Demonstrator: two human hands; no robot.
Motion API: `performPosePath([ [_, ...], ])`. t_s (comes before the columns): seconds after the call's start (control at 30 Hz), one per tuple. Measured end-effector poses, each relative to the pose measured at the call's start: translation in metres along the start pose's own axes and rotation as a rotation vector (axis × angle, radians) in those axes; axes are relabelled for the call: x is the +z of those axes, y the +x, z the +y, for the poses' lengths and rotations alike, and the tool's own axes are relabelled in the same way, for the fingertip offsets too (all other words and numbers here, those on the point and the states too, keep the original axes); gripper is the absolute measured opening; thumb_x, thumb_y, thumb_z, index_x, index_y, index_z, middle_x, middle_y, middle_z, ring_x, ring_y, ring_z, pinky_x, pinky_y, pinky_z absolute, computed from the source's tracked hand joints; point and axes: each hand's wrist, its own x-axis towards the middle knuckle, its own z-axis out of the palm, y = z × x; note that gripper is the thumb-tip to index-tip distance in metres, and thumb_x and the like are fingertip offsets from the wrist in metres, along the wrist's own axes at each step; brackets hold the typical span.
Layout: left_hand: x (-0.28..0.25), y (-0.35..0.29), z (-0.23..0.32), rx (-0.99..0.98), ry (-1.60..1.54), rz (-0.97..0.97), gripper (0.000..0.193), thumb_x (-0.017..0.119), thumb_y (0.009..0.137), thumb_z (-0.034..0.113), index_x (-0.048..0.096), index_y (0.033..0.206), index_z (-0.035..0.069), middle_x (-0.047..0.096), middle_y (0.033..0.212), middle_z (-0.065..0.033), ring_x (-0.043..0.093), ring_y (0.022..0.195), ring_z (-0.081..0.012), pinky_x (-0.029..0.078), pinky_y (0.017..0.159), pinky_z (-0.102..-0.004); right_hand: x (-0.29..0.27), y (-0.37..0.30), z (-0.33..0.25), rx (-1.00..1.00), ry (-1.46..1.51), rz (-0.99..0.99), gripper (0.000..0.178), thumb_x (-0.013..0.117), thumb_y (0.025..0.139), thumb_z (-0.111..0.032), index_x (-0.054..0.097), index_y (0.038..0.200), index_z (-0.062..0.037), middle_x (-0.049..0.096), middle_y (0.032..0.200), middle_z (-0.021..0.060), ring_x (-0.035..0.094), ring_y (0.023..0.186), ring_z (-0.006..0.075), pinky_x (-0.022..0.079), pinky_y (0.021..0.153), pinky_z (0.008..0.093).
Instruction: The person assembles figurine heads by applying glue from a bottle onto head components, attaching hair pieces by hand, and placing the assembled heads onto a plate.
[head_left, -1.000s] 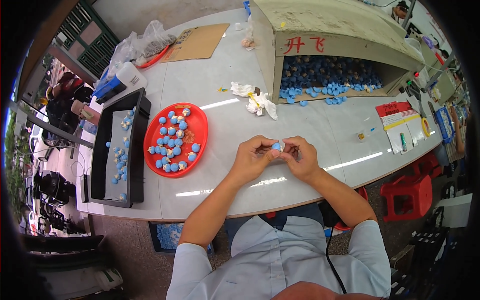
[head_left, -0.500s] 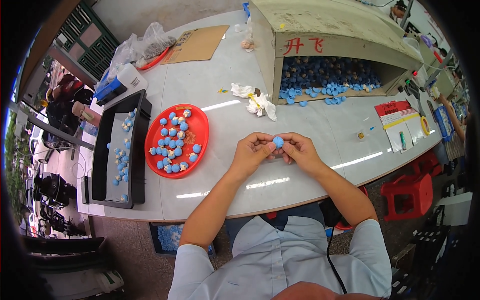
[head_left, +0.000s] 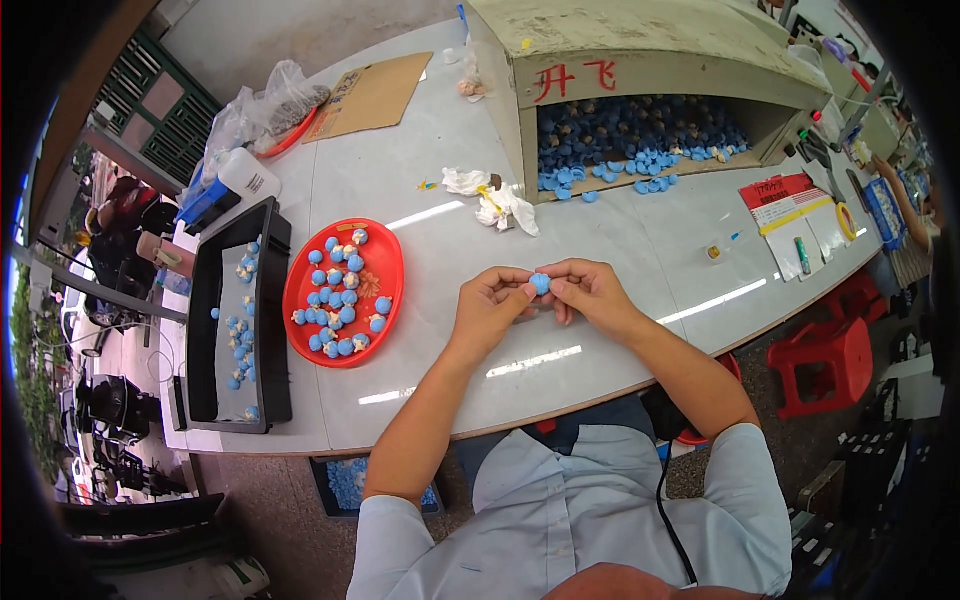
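Observation:
Between my two hands, above the near part of the table, is a small round blue piece (head_left: 541,283). My left hand (head_left: 492,305) pinches it from the left with thumb and fingers. From the other side my right hand (head_left: 592,298) grips it the same way. To the left lies a red round tray (head_left: 392,300) with several small blue balls that have cream-coloured parts. Farther left a long black bin (head_left: 272,350) holds more such balls on a pale liner. Whatever is on the underside of the held piece is hidden by my fingers.
A beige box-like housing (head_left: 650,80) at the back holds a heap of blue shell pieces (head_left: 640,140). Crumpled white tissue (head_left: 505,210) lies before it. Papers (head_left: 800,225), a tape roll (head_left: 846,222) and a green marker (head_left: 802,256) are at right; a red stool (head_left: 825,370) stands beyond the table edge.
The view has shifted slightly. Both hands stay together on the blue piece, which looks turned a little between the fingertips.

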Motion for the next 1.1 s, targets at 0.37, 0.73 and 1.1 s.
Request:
performPosePath([
  [0.37,0.008,0.002,-0.012,0.051,0.123,0.054,0.034,0.073,0.087,0.017,0.059,0.111,-0.004,0.066,0.094,-0.0086,0.065,0.078,-0.0115,0.054,0.066,-0.0249,0.003,-0.003,0.003,-0.001,-0.163,0.094,0.018,0.059,0.095,-0.016,0.062,0.104,-0.0009,0.064,0.081,0.0033,0.057,0.061,0.0055,0.044,0.052,0.0191],
  [0.73,-0.13,-0.049,0.07,-0.07,1.445,0.666,0.037,0.07,0.082,0.026,0.064,0.11,0.003,0.064,0.104,-0.0167,0.061,0.1,-0.0328,0.048,0.083,-0.0425,-0.05,0.022,-0.041,-0.169,-0.738,0.515,0.017,0.063,0.089,-0.015,0.064,0.101,-0.0029,0.066,0.083,0.008,0.063,0.069,0.019,0.05,0.061,0.0314],
  [1.1,-0.036,-0.018,0.049,0.455,1.155,0.596,0.032,0.071,0.083,0.02,0.064,0.108,0.003,0.066,0.09,-0.0113,0.063,0.077,-0.0259,0.05,0.07,-0.0367,-0.089,0.127,-0.057,-0.438,-1.433,0.64,0.022,0.06,0.084,-0.009,0.065,0.105,-0.0045,0.065,0.103,0.0137,0.063,0.095,0.0336,0.05,0.076,0.045],
])
